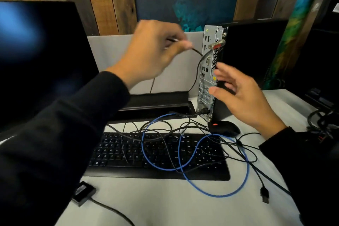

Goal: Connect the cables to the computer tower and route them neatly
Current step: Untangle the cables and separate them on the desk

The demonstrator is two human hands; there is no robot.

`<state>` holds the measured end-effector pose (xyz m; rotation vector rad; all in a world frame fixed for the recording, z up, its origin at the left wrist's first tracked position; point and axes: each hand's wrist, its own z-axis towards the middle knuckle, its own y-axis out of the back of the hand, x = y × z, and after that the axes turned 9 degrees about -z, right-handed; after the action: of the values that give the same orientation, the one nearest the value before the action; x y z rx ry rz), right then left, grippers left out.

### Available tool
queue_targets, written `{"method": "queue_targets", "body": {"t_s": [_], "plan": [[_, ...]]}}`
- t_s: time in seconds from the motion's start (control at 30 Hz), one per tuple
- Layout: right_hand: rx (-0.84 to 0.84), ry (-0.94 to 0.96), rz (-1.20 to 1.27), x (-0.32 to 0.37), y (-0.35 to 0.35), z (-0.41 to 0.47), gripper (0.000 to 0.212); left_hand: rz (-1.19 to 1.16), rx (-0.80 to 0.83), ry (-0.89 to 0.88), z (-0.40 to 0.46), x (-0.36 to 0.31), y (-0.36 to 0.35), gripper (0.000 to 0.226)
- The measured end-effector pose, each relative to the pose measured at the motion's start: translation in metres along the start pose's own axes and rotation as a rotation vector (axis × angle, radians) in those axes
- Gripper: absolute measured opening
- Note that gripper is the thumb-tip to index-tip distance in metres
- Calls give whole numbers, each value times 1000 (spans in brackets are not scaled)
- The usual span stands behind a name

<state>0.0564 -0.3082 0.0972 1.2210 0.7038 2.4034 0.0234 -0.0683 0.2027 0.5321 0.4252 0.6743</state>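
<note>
The person is working at the connecting step, at the rear panel of the computer tower (209, 71), which is standing upright at the far right of the surface (165, 203) with its metal port side facing left. The left hand (156, 53) is raised just left of the panel, its grip pinching a thin black cable (197, 69) between thumb and fingers; motion blur is hiding whether a plug sits in that pinch. That cable is curving down past the ports and dropping behind the tower's lower half. The right hand (238, 95) is hovering at the tower's near edge, fingers spread and holding nothing, seemingly bracing or about to steady the case.

One silver-and-red connector (217, 44) is already sitting in the upper panel, and a black plug (204, 111) is seated low down.

Much is left undone: a blue cable (216, 187) and several black leads are lying tangled across the keyboard (113, 152), near the mouse (225, 126), and a loose black USB plug (265, 194) is lying at the near right.

The next move is likely calling for guiding the pinched cable to a matching port while the right hand steadies the tower, then sorting the tangle.
</note>
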Motion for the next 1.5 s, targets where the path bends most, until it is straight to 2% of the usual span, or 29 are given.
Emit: {"method": "queue_targets", "body": {"t_s": [0.03,0.07,0.17,0.27,0.37,0.43,0.5,0.57,0.67,0.77,0.83,0.9,0.97,1.0,1.03,1.1,1.17,1.23,1.3,1.33,1.4,1.5], "plan": [[13,45,94,9,1,0,77,-12,37,-46,8,-11,-12,29],[19,67,172,16,2,1,70,-28,68,-87,14,-21,-23,28],[-116,18,416,22,7,3,11,-72,133,-199,28,-43,-43,26],[-226,-51,724,6,24,4,35,-9,231,-210,37,-40,-44,34],[-301,-11,782,-15,54,6,43,109,258,-85,37,-5,-29,49],[-344,-24,726,-32,67,4,48,116,209,59,33,21,-12,55],[-412,-103,655,-54,69,3,61,79,150,212,27,41,5,54],[-459,-197,525,-73,63,2,64,19,103,339,21,54,18,52],[-504,-236,304,-88,47,2,65,-65,98,400,13,60,26,48],[-581,-294,201,-90,37,3,64,-347,-19,467,11,55,29,29],[-610,-319,33,-97,32,1,63,-306,-6,457,14,50,29,24],[-523,-298,-211,-105,30,-1,59,-88,56,380,18,44,24,26],[-360,-314,-428,-97,25,1,36,9,94,295,17,35,14,27],[-288,-338,-510,-85,23,3,33,0,129,264,16,29,6,26],[-251,-313,-557,-71,20,5,44,-14,182,238,14,21,-4,24],[-242,-114,-519,-37,14,5,57,-60,272,204,9,6,-25,20],[-181,45,-284,-2,6,0,57,-105,284,164,5,-8,-40,18],[-40,19,4,19,2,-4,48,-130,262,132,2,-17,-45,15],[1,-11,127,27,1,-6,27,-135,236,139,-2,-18,-42,17],[-30,13,109,28,3,-5,19,-135,231,159,-4,-17,-40,19],[-121,42,17,19,10,-1,18,-151,236,217,-11,-12,-33,26],[-287,-43,20,-5,27,8,19,-184,218,326,-27,3,-15,33]]}}
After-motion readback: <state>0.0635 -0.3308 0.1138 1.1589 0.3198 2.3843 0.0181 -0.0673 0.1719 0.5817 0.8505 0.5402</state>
